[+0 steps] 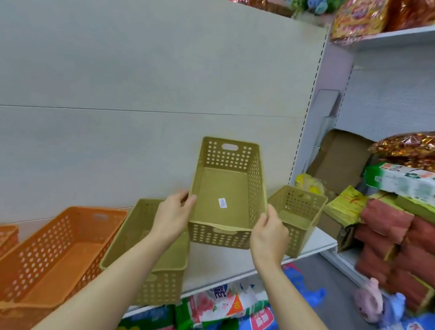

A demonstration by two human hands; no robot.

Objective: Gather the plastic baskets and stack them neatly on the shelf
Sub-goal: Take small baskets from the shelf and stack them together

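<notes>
Two arms reach forward | your left hand [174, 214] and right hand [268, 231] hold the olive basket [225, 193] tilted above the shelf [311, 242] | fingers curled over its near corners.

Held basket [227, 194] olive-tan, round-hole perforated walls, white sticker inside; two more baskets, left [149, 252] and right [296, 216], same olive-tan; two orange baskets [40, 260] same perforation; shelf [311, 243] white; back panel [140, 71] pale grey; stacked packs [399, 244] red.
</notes>
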